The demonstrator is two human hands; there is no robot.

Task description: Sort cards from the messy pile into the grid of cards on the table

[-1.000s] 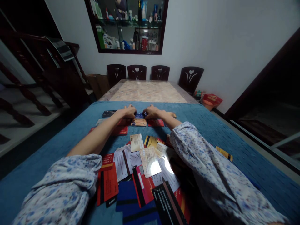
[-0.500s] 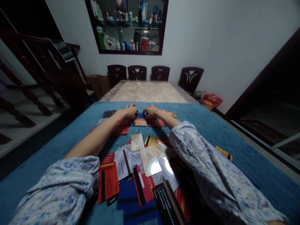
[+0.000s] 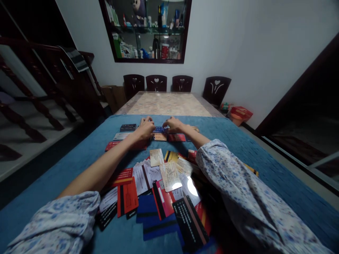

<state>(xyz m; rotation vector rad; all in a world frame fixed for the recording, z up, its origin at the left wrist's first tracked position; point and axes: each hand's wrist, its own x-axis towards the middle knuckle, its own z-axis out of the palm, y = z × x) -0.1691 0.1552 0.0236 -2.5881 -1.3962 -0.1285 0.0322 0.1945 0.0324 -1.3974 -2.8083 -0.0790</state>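
Observation:
Both hands reach to the rows of cards at the far side of the blue cloth. My left hand [image 3: 146, 128] has bent fingers at the left end of a blue card [image 3: 160, 129]. At that card's right end are the curled fingers of my right hand [image 3: 172, 125]. Below it in the rows lie an orange card [image 3: 159, 137] and a red card [image 3: 177, 137]. A black card [image 3: 128, 127] is at the rows' left. Nearer, between my forearms, spreads a loose pile with a cream card [image 3: 169, 173], a black striped card [image 3: 188, 220] and an orange-red card [image 3: 127, 198].
Past the blue cloth [image 3: 212, 130], the bare tabletop [image 3: 164, 102] reaches toward dark chairs [image 3: 182, 83] at the wall. A yellow card [image 3: 251, 170] lies beside my right sleeve. Red bags [image 3: 241, 113] sit on the floor at right.
My left forearm has shifted left and slightly nearer, uncovering more cards at the left of the rows and pile. My hands stay at the blue card's ends. The view has shifted slightly.

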